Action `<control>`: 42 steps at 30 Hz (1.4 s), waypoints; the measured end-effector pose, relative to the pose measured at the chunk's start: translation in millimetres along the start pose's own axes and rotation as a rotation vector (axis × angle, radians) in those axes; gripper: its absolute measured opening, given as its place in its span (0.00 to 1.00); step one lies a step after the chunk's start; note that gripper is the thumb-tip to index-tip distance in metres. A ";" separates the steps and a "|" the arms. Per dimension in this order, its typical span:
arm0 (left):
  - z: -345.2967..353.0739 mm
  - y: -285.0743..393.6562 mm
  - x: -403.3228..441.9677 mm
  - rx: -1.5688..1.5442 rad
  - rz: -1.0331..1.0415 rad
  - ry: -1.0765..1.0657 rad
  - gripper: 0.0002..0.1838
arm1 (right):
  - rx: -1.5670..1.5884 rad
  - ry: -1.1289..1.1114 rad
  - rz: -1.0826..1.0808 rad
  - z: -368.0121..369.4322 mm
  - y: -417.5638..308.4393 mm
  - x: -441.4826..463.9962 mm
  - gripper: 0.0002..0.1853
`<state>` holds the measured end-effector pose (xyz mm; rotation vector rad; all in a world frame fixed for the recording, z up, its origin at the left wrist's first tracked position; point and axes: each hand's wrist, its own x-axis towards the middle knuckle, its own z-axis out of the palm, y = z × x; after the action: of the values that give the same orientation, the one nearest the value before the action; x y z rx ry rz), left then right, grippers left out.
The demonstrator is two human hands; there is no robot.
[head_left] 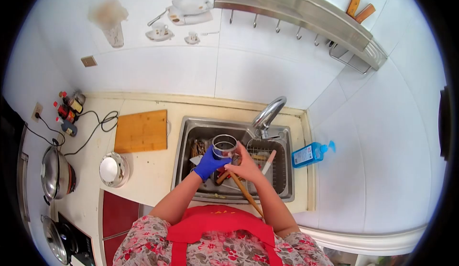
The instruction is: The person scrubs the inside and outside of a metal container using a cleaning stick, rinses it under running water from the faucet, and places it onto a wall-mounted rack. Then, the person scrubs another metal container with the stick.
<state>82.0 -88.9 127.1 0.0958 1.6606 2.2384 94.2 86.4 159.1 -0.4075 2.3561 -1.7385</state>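
Observation:
Over the sink, a clear glass cup [224, 144] is held upright between both hands, its round rim facing up. My left hand [210, 164], in a blue rubber glove, wraps round its left side and lower part. My bare right hand [246, 164] grips the cup from the right with curved fingers. Below them in the steel sink [191, 120] lie several utensils, among them a long wooden handle [247, 194] sticking out over the front edge and a light-coloured handle [269, 162]. My hands hide part of this pile.
A chrome faucet [270, 115] rises behind the sink. A blue pump bottle [308, 155] stands to its right. At left are a wooden cutting board [141, 131], stacked white bowls [114, 169], sauce bottles [65, 113], a cord and a lidded pot [56, 170]. A steel rack with hooks [296, 9] hangs above.

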 end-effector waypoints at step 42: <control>-20.5 1.4 10.2 0.040 0.380 0.297 0.22 | -0.609 0.194 -0.115 -190.8 -431.9 242.5 0.46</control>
<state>66.8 -104.8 120.5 0.1005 1.9814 2.6023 -146.4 60.3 631.5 -0.4808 3.0374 -1.0996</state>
